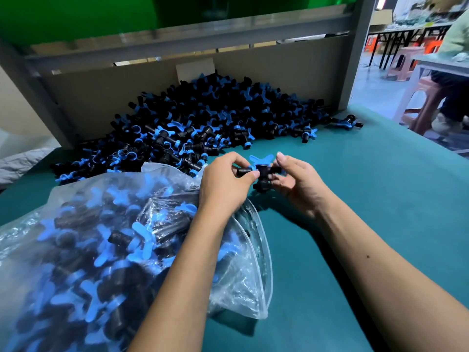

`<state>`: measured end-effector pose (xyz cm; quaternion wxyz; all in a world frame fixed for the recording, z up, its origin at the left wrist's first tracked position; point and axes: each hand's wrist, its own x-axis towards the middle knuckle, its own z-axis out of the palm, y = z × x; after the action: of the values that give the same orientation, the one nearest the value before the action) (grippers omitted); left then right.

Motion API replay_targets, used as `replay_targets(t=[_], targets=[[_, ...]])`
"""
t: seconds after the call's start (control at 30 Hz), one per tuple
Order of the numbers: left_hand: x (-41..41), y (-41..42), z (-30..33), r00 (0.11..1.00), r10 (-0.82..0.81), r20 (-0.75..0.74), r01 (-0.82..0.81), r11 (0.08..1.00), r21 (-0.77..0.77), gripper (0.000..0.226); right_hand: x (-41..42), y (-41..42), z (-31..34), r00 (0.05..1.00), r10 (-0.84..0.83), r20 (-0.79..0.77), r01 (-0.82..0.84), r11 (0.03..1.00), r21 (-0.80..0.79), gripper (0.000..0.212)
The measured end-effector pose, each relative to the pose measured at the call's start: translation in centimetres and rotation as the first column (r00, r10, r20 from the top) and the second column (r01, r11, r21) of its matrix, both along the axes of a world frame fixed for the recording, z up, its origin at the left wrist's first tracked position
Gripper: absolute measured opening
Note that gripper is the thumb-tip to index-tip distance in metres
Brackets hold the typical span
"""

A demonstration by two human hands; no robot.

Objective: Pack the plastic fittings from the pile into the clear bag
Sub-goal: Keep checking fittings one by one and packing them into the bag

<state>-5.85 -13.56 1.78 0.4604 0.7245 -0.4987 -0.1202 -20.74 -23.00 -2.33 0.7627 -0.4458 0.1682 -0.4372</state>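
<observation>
1. Your left hand (225, 179) and right hand (294, 179) both pinch one black-and-blue fitting (261, 171) at centre frame, above the desk (368, 199).
2. Keep that grip firm and swing it lower left into the clear bag's (101, 237) mouth.
3. The pile (203, 118) sits upper centre, against the cardboard backing (291, 69).
4. Pink stools (416, 95) stand far right.

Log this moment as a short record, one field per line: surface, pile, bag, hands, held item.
surface: teal table
pile: black and blue fittings heaped against the back board
bag: clear bag at left, already holding many fittings, mouth towards the hands
left hand: left hand pinches the held fitting
right hand: right hand grips its other end
held item: one fitting, above the table
</observation>
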Motion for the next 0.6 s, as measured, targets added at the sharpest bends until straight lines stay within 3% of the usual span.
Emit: replay_targets(t=[0.1, 0.33, 0.43, 0.6], targets=[[0.0, 0.0, 0.1, 0.999, 0.044, 0.0, -0.044, 0.999, -0.028, 0.015, -0.4, -0.4, -0.1, 0.998, -0.032, 0.061, 0.028, 0.997, 0.074, 0.012], [0.2, 0.0, 0.0, 1.0, 0.0, -0.023, -0.002, 0.998, -0.058, 0.013, 0.6, 0.3, -0.8, 0.979, -0.06, -0.193, 0.041, 0.994, -0.101, 0.016], [0.1, 0.1, 0.1, 0.999, 0.028, -0.035, -0.031, 0.997, -0.077, 0.012, 0.6, 0.2, -0.8, 0.986, -0.077, -0.147, 0.067, 0.995, -0.071, 0.026], [0.0, 0.2, 0.3, 0.991, 0.073, -0.113, -0.087, 0.989, -0.122, 0.007, -0.1, -0.9, -0.9, 0.976, -0.216, 0.032, 0.212, 0.973, 0.095, 0.019]])
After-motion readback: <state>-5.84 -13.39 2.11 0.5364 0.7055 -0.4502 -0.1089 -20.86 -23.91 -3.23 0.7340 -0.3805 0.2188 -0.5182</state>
